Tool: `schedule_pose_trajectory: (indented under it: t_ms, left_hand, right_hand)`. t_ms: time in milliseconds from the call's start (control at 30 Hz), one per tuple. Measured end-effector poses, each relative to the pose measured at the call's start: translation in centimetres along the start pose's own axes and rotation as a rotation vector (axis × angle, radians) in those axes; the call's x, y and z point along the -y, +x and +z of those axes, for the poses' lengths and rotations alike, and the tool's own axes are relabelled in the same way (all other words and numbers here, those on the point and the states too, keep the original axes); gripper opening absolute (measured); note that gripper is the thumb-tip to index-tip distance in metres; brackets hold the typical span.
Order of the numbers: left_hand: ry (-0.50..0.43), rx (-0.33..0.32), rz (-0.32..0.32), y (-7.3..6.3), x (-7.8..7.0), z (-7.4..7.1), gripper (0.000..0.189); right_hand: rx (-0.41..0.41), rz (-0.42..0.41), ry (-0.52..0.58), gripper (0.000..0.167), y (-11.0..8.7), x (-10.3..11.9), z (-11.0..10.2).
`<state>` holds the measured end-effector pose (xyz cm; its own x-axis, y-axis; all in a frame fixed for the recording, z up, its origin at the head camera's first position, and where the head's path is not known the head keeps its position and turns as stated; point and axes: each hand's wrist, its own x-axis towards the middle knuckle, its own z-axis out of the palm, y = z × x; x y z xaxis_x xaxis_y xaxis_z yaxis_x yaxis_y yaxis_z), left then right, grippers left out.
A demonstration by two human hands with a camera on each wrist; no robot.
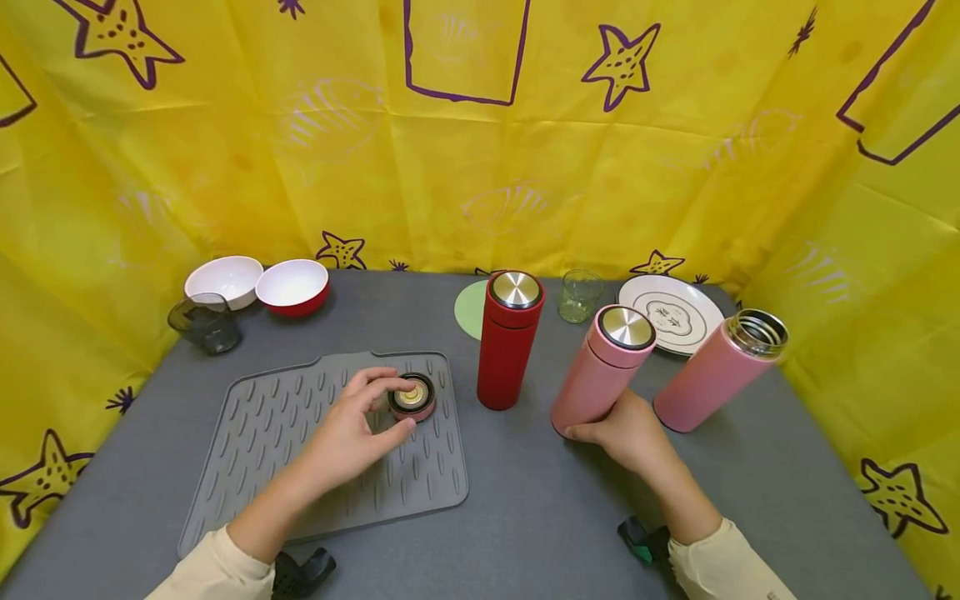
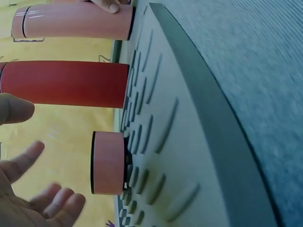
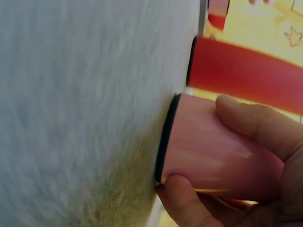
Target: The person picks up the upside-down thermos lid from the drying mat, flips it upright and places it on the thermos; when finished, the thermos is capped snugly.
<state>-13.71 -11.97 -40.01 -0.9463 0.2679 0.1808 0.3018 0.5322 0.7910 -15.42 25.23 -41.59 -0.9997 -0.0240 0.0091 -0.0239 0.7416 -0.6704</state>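
On the grey drying mat (image 1: 258,467) lies a pink thermos lid (image 1: 413,403), its inner side facing up. Over and around it my left hand (image 1: 345,433) is held with loosely spread fingers; the left wrist view shows a gap between these fingers and the lid (image 2: 109,163). My right hand (image 1: 633,433) grips the lower part of a capped pink thermos (image 1: 600,375), whose base is at the table in the right wrist view, where the thermos (image 3: 213,146) leans slightly. To its right stands a second pink thermos (image 1: 705,379) with an uncovered steel mouth.
A capped red thermos (image 1: 506,358) stands between my hands. Behind are a green disc (image 1: 470,310), a clear glass (image 1: 581,296) and a white plate (image 1: 693,308). At the back left sit a white bowl (image 1: 225,279), a red-sided bowl (image 1: 292,285) and a dark glass (image 1: 213,329).
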Motion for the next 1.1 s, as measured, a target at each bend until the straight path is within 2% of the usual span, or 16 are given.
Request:
schedule_pose_trajectory:
  t_ms: [133, 333, 567, 667, 767, 900, 1000, 1100]
  left_hand:
    - [0.047, 0.013, -0.059, -0.1, 0.5, -0.1, 0.047]
    - [0.128, 0.031, -0.09, 0.3, 0.7, -0.2, 0.059]
    - [0.144, 0.039, -0.122, 1.3, 1.1, 0.0, 0.079]
    - [0.179, 0.055, -0.138, 2.0, 1.6, 0.1, 0.088]
    - [0.225, 0.063, -0.149, 2.6, 2.0, 0.1, 0.097]
    - [0.314, 0.073, -0.152, 3.3, 2.5, 0.1, 0.102]
    - [0.353, 0.087, -0.163, 3.7, 2.6, 0.2, 0.098]
    - [0.354, 0.093, -0.186, 4.0, 2.5, 0.5, 0.088]
  right_hand:
    - [-0.015, 0.016, 0.03, 0.06, 1.3, -0.6, -0.5]
    - [-0.028, 0.021, 0.042, 0.061, 2.8, -1.2, -0.8]
    - [-0.032, 0.011, 0.058, 0.067, 3.1, -1.2, -0.8]
    - [-0.02, -0.002, 0.086, 0.074, 2.9, -1.3, -0.7]
    - [0.011, 0.035, 0.12, 0.087, 2.3, -1.2, -0.8]
    - [0.067, 0.159, 0.096, 0.1, 0.3, -0.8, -1.3]
    - [0.108, 0.217, 0.077, 0.103, -1.5, -0.3, -1.8]
    - [0.14, 0.242, 0.106, 0.103, -3.5, 0.3, -2.4]
